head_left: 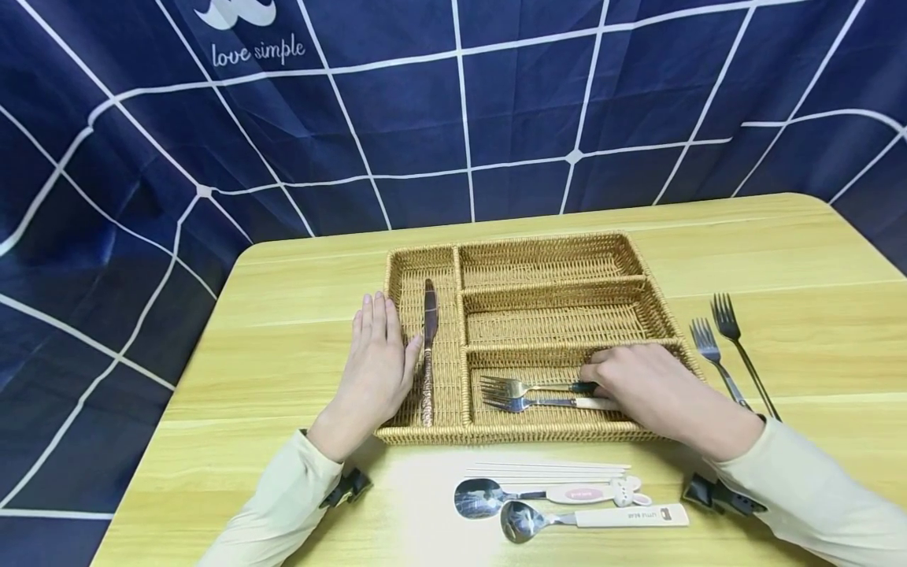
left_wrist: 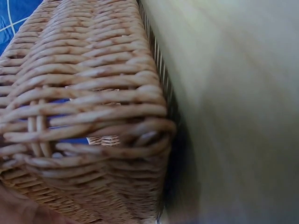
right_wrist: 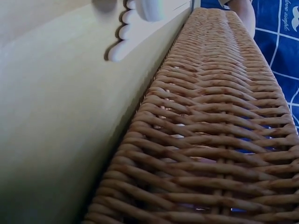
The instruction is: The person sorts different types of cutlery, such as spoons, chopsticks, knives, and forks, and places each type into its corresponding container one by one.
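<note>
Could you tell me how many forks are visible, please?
4: a dark-handled fork and a white-handled fork in the wicker tray, front right; a black fork and a silver fork on the table to its right. The right hand could hide more.

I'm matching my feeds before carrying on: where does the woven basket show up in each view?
Head: the basket sits around the middle, on the table.
Left wrist: the basket fills most of the left half, up close.
Right wrist: the basket fills much of the right side, narrowing towards the top.
Shared landmark: the blue cloth with white lines.
</note>
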`<state>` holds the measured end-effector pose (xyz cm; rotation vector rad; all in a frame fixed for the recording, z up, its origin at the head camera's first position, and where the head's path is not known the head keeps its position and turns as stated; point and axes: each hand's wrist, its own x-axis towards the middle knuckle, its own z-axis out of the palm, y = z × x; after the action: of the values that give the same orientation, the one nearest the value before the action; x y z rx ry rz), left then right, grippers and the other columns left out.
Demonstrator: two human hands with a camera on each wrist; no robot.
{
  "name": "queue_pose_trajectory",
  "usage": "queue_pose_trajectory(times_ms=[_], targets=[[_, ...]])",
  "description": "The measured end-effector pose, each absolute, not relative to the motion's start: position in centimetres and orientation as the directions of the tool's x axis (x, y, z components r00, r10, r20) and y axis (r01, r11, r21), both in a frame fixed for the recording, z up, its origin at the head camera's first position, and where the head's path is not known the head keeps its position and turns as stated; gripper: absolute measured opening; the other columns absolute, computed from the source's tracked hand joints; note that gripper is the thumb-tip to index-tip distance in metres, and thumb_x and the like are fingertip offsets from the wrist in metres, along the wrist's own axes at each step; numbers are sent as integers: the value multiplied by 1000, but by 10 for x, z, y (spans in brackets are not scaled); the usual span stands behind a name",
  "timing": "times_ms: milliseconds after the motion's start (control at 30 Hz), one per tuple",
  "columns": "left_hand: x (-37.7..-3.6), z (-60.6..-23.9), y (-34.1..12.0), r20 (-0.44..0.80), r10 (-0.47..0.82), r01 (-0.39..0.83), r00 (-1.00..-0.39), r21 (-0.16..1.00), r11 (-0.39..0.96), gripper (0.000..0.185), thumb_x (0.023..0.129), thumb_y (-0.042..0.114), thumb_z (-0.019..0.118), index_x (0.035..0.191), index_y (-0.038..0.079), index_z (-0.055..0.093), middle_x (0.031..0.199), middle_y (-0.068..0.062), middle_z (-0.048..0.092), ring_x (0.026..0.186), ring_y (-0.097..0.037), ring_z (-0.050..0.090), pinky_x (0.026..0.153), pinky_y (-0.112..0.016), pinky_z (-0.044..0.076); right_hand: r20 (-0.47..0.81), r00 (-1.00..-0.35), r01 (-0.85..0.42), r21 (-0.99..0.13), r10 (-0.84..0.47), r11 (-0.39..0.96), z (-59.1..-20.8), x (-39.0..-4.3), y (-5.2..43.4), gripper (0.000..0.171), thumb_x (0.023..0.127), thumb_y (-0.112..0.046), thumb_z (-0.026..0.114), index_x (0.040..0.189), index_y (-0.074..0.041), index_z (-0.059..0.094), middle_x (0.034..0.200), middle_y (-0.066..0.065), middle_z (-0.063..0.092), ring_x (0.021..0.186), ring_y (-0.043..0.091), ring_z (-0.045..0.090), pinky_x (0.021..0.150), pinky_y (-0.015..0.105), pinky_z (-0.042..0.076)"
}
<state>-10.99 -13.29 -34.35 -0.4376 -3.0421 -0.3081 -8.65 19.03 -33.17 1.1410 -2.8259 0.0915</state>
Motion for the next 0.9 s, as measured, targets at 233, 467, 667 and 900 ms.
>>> queue_pose_trajectory(times_ms=[233,467,667,900], targets=[[-110,-343,-132,69,272,281,-960,190,941,66,105,34,32,145,-16,16,153,-34,10,145,-45,8,120,-48,5,101,-689,-723,-30,-717,690,-331,-88,191,21,68,-11,83,74,-20,66,65,-9,59,53,8,53,44,22,43],[-109,-342,-133,45,267,271,-963,211,939,67,105,35,31,146,-15,13,154,-33,5,145,-43,2,120,-47,3,97,-668,-744,-61,-738,666,-330,-88,191,22,70,-4,80,75,-21,67,68,-9,62,54,7,53,44,19,43],[-110,-343,-132,62,267,274,-962,203,940,66,105,34,32,145,-15,14,153,-34,10,145,-44,6,120,-48,4,89,-640,-768,-101,-763,633,-328,-89,191,24,75,4,71,78,-19,68,71,-8,63,53,1,46,43,12,37],[-110,-343,-132,63,265,272,-962,201,941,66,105,33,33,145,-16,15,153,-34,10,145,-44,6,119,-48,5,68,-601,-798,-107,-796,594,-327,-89,191,36,71,15,67,78,-20,69,67,-12,55,53,-3,39,43,10,32]])
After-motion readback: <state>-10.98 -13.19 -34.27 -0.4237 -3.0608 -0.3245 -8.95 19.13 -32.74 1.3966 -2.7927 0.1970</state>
